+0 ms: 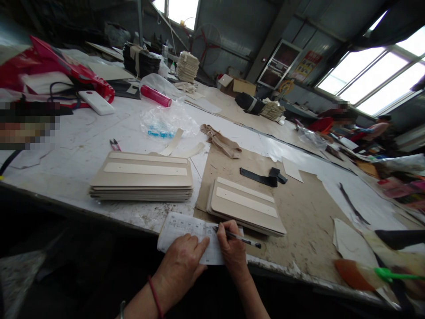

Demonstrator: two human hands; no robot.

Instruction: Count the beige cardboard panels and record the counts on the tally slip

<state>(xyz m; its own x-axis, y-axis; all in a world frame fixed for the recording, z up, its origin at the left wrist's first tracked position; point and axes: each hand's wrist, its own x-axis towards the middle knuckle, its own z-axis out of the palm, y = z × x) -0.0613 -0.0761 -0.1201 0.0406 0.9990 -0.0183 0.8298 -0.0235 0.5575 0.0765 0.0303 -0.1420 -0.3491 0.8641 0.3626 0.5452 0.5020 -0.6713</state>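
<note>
A printed paper booklet (172, 226) with a table of ruled boxes and handwriting lies at the table's near edge. My left hand (184, 257) grips it at the lower left, index finger stretched over the page and thumb by the bottom edge. My right hand (231, 248) is closed around a black-and-clear pen (247, 241), its tip against the page. Just beyond the hands lies a short stack of beige panels (245, 206) with pale strips across the top. A taller stack of similar panels (142, 177) sits to the left.
Pink-handled snips (114, 145) lie behind the left stack. Around are beige strips (174, 141), crumpled plastic (166, 119), a brown cloth (222, 141), a black strap (259, 177), and a white phone (96, 103). A green-handled brush (385, 274) lies right. Other people (378, 128) work far right.
</note>
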